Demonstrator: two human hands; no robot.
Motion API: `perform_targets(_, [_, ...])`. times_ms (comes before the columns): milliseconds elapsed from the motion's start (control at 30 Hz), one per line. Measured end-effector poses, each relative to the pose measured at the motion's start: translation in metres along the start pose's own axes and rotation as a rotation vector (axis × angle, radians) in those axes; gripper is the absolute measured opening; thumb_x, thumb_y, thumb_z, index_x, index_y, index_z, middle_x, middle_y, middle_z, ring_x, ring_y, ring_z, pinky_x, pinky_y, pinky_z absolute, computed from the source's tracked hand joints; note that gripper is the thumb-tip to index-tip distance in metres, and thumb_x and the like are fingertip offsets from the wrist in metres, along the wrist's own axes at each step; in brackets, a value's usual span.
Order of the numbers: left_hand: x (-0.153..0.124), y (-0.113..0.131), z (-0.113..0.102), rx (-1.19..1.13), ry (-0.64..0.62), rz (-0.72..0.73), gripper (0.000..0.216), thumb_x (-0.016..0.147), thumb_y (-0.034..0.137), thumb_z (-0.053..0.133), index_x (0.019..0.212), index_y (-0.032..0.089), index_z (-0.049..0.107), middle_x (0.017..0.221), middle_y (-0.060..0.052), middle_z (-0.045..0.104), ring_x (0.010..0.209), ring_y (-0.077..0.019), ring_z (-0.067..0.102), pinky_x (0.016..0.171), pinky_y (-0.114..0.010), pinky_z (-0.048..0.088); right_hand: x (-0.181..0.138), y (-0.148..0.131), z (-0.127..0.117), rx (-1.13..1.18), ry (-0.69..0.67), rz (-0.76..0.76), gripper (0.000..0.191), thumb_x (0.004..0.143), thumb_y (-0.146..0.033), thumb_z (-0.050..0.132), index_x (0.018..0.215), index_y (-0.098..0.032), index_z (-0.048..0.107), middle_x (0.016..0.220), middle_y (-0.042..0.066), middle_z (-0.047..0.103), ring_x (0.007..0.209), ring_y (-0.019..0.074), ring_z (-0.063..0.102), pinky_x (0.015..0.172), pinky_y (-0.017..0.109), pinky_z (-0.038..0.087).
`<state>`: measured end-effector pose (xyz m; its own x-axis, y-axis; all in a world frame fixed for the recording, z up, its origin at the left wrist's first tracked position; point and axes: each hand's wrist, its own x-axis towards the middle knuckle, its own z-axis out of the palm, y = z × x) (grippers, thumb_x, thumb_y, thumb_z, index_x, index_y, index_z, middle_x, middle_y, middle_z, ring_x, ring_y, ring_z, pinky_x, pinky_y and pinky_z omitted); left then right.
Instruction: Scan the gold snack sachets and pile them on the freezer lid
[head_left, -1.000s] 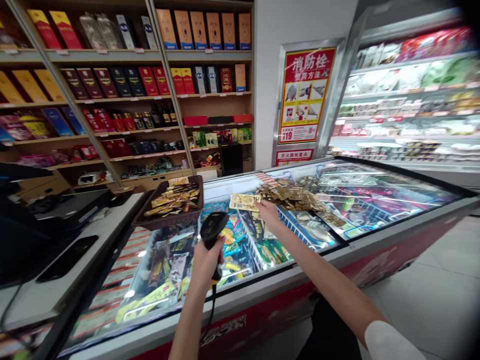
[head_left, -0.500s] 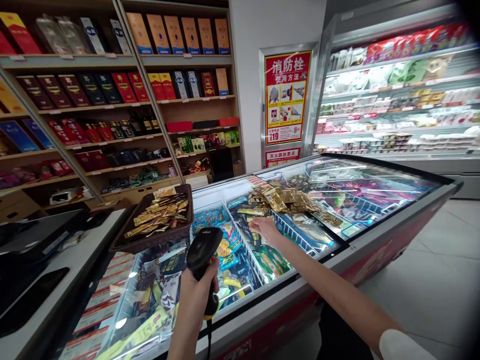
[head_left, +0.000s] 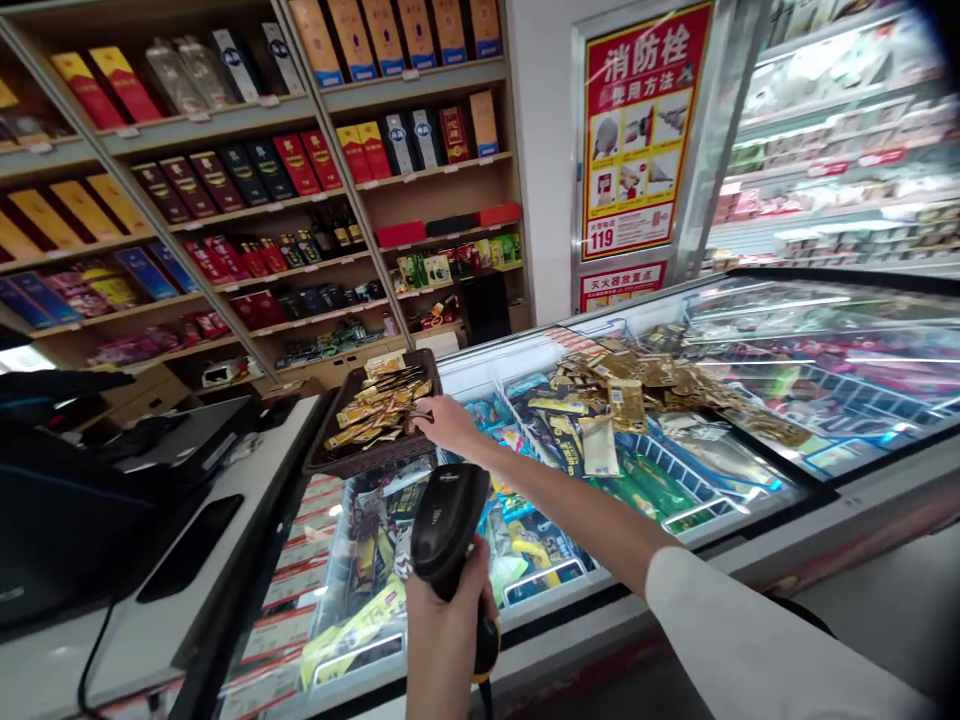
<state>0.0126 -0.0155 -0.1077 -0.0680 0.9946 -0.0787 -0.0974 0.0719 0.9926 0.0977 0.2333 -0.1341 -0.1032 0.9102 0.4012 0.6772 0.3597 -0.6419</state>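
My left hand (head_left: 450, 620) is closed round the grip of a black barcode scanner (head_left: 448, 520), held upright over the freezer's glass lid. Its cable hangs down below the hand. My right hand (head_left: 450, 425) reaches across to the right rim of a brown woven basket (head_left: 375, 462). Its fingers are pinched together there; what they hold is too small to make out. Inside the basket lie many flat gold packets (head_left: 379, 405). A heap of gold-brown packets (head_left: 660, 375) is spread over the glass to the right, and a pale packet (head_left: 599, 446) lies in front of it.
Under the glass of the chest freezer (head_left: 637, 580) are wire baskets of colourful packages. A white counter (head_left: 161, 625) with a black monitor (head_left: 67, 510) stands at the left. Shelves of boxes (head_left: 315, 160), a red fire-hydrant poster (head_left: 641, 130) and a lit display fridge (head_left: 832, 180) stand behind.
My right hand has moved left from the packets on the glass to the basket's rim. The pale packet now shows on the glass. The view has turned left, and the scanner stays in my left hand.
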Motion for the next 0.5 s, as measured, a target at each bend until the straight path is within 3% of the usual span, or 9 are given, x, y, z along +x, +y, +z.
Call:
perform_targets(100, [-0.003, -0.002, -0.01, 0.048, 0.013, 0.0, 0.036, 0.07, 0.049, 0.081, 0.079, 0.017, 0.067, 0.045, 0.004, 0.053, 0.04, -0.0123, 0.049, 0.047, -0.025, 0.038, 0.023, -0.004, 0.01, -0.268, -0.127, 0.053, 0.031, 0.092, -0.037, 0.066, 0.111, -0.014, 0.075, 0.114, 0.018, 0.073, 0.12, 0.0347, 0.061, 0.1, 0.044, 0.045])
perform_targets(200, [-0.004, -0.005, -0.022, 0.071, 0.019, 0.001, 0.034, 0.073, 0.048, 0.079, 0.076, 0.017, 0.066, 0.044, 0.004, 0.052, 0.041, -0.0128, 0.049, 0.048, -0.026, 0.038, 0.03, -0.001, 0.009, -0.27, -0.106, 0.128, 0.025, 0.098, -0.03, 0.056, 0.098, -0.014, 0.076, 0.105, 0.018, 0.074, 0.107, 0.0314, 0.067, 0.091, 0.039, 0.048])
perform_targets(367, [-0.005, -0.011, -0.036, 0.016, -0.004, -0.022, 0.031, 0.073, 0.045, 0.078, 0.08, 0.017, 0.066, 0.045, 0.005, 0.052, 0.042, -0.0126, 0.049, 0.047, -0.026, 0.038, 0.002, 0.005, -0.014, 0.218, 0.184, 0.283, 0.028, 0.095, -0.043, 0.061, 0.092, -0.017, 0.071, 0.082, 0.01, 0.073, 0.08, 0.0243, 0.07, 0.067, 0.029, 0.049])
perform_targets(500, [-0.011, -0.013, -0.038, -0.021, -0.01, 0.014, 0.028, 0.073, 0.042, 0.078, 0.077, 0.018, 0.064, 0.045, 0.006, 0.051, 0.04, -0.0111, 0.047, 0.046, -0.024, 0.037, -0.042, 0.007, -0.04, 0.759, 0.191, 0.494, 0.035, 0.089, -0.052, 0.067, 0.098, -0.018, 0.064, 0.07, 0.005, 0.069, 0.054, 0.0177, 0.064, 0.047, 0.025, 0.042])
